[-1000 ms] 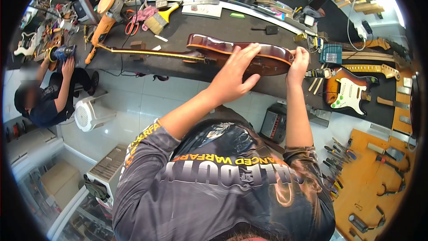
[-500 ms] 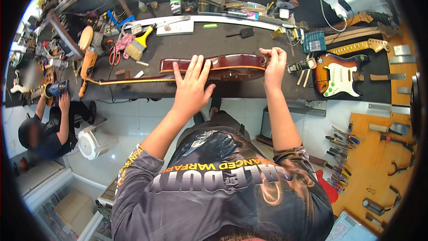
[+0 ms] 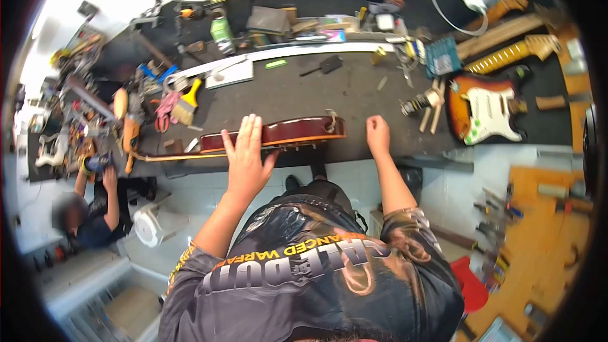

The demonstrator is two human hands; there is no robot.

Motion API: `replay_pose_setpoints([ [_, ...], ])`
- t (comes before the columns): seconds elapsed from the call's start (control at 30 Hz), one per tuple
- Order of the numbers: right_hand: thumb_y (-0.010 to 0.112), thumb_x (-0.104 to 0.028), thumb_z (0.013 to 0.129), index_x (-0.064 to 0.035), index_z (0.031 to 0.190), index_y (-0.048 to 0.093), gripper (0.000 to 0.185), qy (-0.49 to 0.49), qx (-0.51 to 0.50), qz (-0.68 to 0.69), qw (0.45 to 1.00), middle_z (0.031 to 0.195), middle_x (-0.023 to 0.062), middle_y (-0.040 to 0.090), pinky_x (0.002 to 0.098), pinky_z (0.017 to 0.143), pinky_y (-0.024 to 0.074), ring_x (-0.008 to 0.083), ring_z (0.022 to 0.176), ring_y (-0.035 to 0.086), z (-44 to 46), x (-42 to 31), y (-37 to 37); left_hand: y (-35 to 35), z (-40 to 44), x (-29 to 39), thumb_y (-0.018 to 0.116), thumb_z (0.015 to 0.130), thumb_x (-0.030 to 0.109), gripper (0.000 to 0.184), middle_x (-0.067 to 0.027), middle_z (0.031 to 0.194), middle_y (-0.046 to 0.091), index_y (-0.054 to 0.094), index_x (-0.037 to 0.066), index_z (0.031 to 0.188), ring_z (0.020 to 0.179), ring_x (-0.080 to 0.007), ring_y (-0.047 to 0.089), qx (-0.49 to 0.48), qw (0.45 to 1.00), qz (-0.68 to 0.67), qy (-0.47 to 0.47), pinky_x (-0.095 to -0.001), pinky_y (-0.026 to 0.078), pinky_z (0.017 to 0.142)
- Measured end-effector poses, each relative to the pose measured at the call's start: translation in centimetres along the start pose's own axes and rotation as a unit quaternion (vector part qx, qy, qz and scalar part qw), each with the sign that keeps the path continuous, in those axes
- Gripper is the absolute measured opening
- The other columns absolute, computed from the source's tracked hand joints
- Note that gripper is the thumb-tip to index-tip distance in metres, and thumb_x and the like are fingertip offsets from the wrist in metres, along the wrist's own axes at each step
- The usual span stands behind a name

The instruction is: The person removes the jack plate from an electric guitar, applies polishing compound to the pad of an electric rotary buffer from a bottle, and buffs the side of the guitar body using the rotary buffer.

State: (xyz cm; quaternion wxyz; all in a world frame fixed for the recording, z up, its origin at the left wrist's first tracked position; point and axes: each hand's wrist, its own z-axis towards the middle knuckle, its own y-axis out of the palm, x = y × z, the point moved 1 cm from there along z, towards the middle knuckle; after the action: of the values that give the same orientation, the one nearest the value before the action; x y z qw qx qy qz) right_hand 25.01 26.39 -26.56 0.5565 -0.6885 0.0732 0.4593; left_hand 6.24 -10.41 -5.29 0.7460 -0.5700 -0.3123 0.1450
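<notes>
A dark red electric guitar (image 3: 294,132) stands on its side edge along the front of the bench, its neck pointing left. My left hand (image 3: 247,155) lies on the body with fingers spread, steadying contact at its upper side. A small shiny fitting (image 3: 330,121) shows at the body's right end. To the right of that end, apart from the guitar, my right hand (image 3: 378,134) hangs over the bench with its fingers curled closed. Whatever may be inside those fingers is hidden.
A sunburst guitar body (image 3: 487,111) lies on the right, with wooden sticks (image 3: 432,107) and a small bottle (image 3: 415,105) near it. A yellow-handled brush (image 3: 187,106) and a white board (image 3: 229,74) lie behind the guitar. A co-worker (image 3: 95,215) sits at far left.
My right hand has come away from the guitar's right end and now sits apart from it, fingers curled. My left hand stays on the body. The whole view has shifted and turned.
</notes>
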Motion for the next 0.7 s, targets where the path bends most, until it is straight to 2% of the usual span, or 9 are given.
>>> replay_pose_setpoints([
  [0.13, 0.073, -0.015, 0.104, -0.0012, 0.1, 0.077, 0.014, -0.067, -0.018, -0.001, 0.998, 0.107, 0.0211, 0.079, 0.0498, 0.092, 0.059, 0.0414, 0.101, 0.075, -0.1, 2.4, 1.3, -0.8, 0.3, 0.5, 0.085, 0.098, 0.032, 0.099, -0.0177, 0.182, 0.041, 0.034, 0.004, 0.178, 0.173, -0.0335, 0.033, -0.013, 0.999, 0.012, -0.029, -0.0733, 0.01, 0.139],
  [0.2, 0.072, -0.01, 0.104, 0.0001, 0.118, 0.078, 0.019, -0.057, -0.045, 0.025, 0.997, 0.105, 0.019, 0.079, 0.0456, 0.093, 0.0588, 0.0358, 0.1, 0.074, -0.3, 2.4, 1.0, -1.0, 0.2, 0.7, 0.086, 0.097, 0.033, 0.099, -0.0173, 0.182, 0.042, 0.037, 0.005, 0.177, 0.173, -0.0335, 0.034, -0.009, 0.999, 0.014, -0.04, -0.0742, 0.012, 0.138],
  [0.27, 0.069, -0.005, 0.103, 0.0015, 0.145, 0.068, 0.042, 0.009, -0.06, 0.062, 0.996, 0.113, 0.0159, 0.078, 0.0428, 0.094, 0.0588, 0.0308, 0.097, 0.072, -0.2, 3.2, 1.3, -1.0, 0.1, 0.8, 0.087, 0.095, 0.032, 0.098, -0.0166, 0.18, 0.044, 0.039, 0.006, 0.176, 0.172, -0.0338, 0.036, 0.007, 0.999, -0.001, -0.047, -0.0756, 0.014, 0.138],
  [0.33, 0.063, 0.002, 0.101, 0.0003, 0.162, 0.055, 0.061, 0.048, -0.031, 0.194, 0.979, 0.13, 0.0146, 0.074, 0.0415, 0.1, 0.0573, 0.0275, 0.103, 0.069, 0.4, 2.0, 0.7, -0.9, 0.0, 0.7, 0.087, 0.093, 0.03, 0.098, -0.0167, 0.179, 0.045, 0.04, 0.006, 0.176, 0.171, -0.0337, 0.037, 0.013, 0.999, -0.013, -0.046, -0.0762, 0.015, 0.137],
  [0.4, 0.056, 0.01, 0.091, -0.002, 0.165, 0.053, 0.074, -0.04, -0.12, 0.243, 0.962, 0.148, 0.0157, 0.067, 0.0441, 0.117, 0.0505, 0.0316, 0.127, 0.066, -0.3, -7.6, -4.3, -0.9, 0.0, 0.6, 0.089, 0.091, 0.027, 0.099, -0.0169, 0.178, 0.046, 0.041, 0.007, 0.176, 0.17, -0.0333, 0.038, 0.01, 0.999, -0.009, -0.045, -0.0764, 0.015, 0.137],
  [0.5, 0.049, 0.014, 0.077, -0.0028, 0.165, 0.053, 0.09, -0.251, -0.174, 0.132, 0.943, 0.157, 0.0182, 0.061, 0.0488, 0.132, 0.0376, 0.0378, 0.15, 0.054, -3.3, -22.6, -9.6, -0.9, 0.0, 0.0, 0.09, 0.089, 0.025, 0.1, -0.0155, 0.178, 0.046, 0.042, 0.007, 0.175, 0.17, -0.0316, 0.039, 0.005, 0.999, -0.036, -0.034, -0.0761, 0.014, 0.138],
  [0.6, 0.048, 0.013, 0.068, -0.0024, 0.164, 0.054, 0.097, -0.352, -0.19, 0.055, 0.915, 0.161, 0.0205, 0.058, 0.0522, 0.137, 0.0307, 0.044, 0.158, 0.047, -5.2, -26.6, -9.3, -1.6, 0.4, -1.7, 0.09, 0.09, 0.027, 0.098, -0.0144, 0.178, 0.047, 0.043, 0.009, 0.175, 0.171, -0.0297, 0.038, 0.001, 0.998, -0.056, 0.026, -0.0754, 0.011, 0.139],
  [0.63, 0.048, 0.013, 0.067, -0.0018, 0.163, 0.053, 0.097, -0.369, -0.188, 0.015, 0.91, 0.161, 0.0222, 0.056, 0.054, 0.136, 0.0325, 0.0451, 0.157, 0.047, -5.7, -27.3, -8.9, -1.9, 0.2, -2.6, 0.089, 0.091, 0.027, 0.096, -0.0143, 0.178, 0.047, 0.044, 0.01, 0.174, 0.171, -0.0294, 0.038, 0.006, 0.997, -0.055, 0.045, -0.0755, 0.011, 0.139],
  [0.7, 0.048, 0.013, 0.068, -0.0018, 0.163, 0.053, 0.097, -0.334, -0.164, 0.018, 0.928, 0.161, 0.0226, 0.056, 0.0531, 0.136, 0.0324, 0.0449, 0.158, 0.046, -6.4, -27.7, -8.3, -3.1, -0.2, -4.8, 0.088, 0.094, 0.028, 0.091, -0.0139, 0.177, 0.048, 0.047, 0.01, 0.173, 0.171, -0.0289, 0.039, 0.017, 0.996, -0.065, 0.066, -0.0753, 0.011, 0.139],
])
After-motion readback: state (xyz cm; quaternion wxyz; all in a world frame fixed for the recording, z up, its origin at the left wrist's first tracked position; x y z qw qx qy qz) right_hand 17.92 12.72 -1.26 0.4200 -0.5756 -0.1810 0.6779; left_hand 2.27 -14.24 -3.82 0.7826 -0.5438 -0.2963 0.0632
